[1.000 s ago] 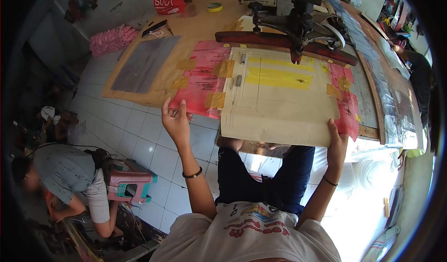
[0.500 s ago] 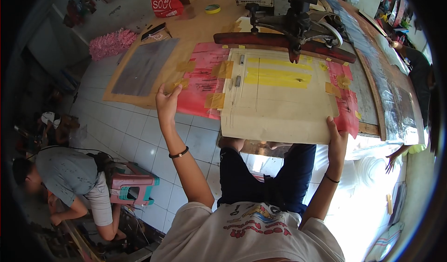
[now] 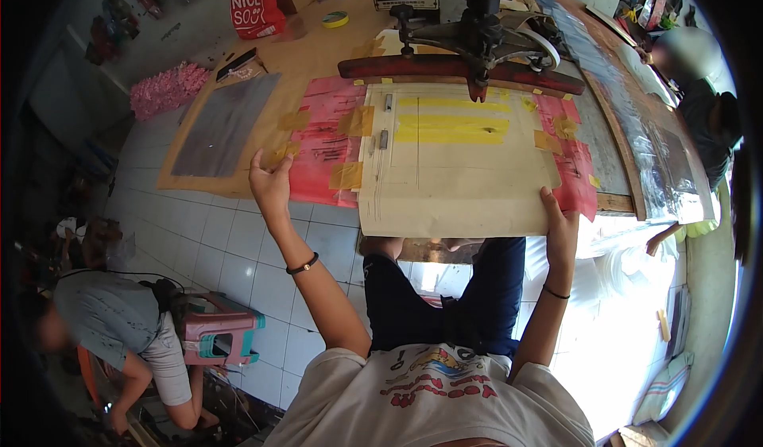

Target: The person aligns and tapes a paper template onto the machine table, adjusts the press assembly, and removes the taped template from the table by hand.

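Note:
A cream sheet (image 3: 453,197) with yellow stripes and small metal pieces lies at the table's front, its near edge reaching past the table. Red sheets (image 3: 326,141) are fixed along its sides with brown tape (image 3: 346,175). My left hand (image 3: 272,186) grips the left red sheet near its front corner, thumb and forefinger showing and the other fingers hidden. At the cream sheet's front right corner, my right hand (image 3: 561,223) is closed with the thumb on top; its remaining fingers are out of sight underneath. Above the sheet's far end stands a dark red press bar (image 3: 461,72).
Brown paper (image 3: 179,165) covers the left of the table, with a grey sheet (image 3: 226,125) on it. Further back are yellow tape (image 3: 335,19), a red bag (image 3: 253,6) and a pink bundle (image 3: 168,89). One person bends at lower left beside stools (image 3: 218,328); another stands at right.
The view has shifted, so the table and sheets appear further left. Both my hands keep their places on the sheets. The person at right leans further into view, and that person's lowered hand has moved.

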`<control>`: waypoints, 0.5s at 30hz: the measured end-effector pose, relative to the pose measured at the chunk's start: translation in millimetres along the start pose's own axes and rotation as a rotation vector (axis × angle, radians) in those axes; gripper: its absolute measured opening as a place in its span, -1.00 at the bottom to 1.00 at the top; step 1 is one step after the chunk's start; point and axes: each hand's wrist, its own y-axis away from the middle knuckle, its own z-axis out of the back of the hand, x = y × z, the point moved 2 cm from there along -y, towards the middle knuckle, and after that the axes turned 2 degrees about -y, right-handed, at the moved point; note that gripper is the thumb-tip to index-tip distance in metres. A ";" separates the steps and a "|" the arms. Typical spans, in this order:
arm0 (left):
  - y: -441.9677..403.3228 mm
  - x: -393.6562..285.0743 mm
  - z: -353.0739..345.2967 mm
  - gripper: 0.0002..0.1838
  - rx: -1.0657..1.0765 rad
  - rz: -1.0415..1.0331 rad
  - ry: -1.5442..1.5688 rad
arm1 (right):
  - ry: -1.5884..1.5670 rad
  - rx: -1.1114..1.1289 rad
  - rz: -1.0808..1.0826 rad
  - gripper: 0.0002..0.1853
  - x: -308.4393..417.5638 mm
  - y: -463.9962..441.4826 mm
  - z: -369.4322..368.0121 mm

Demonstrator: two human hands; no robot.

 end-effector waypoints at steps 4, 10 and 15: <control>-2.7 -7.7 -0.5 -0.27 0.046 -0.004 -0.084 | -0.036 0.007 0.008 -0.47 1.0 0.7 -1.4; -3.0 -8.4 -0.4 -0.32 0.111 0.013 -0.046 | -0.036 -0.021 0.027 -0.48 -0.6 -0.3 -3.1; 5.7 -23.1 -2.3 -0.36 0.111 0.071 -0.052 | -0.076 -0.042 0.075 -0.49 7.1 1.5 -7.3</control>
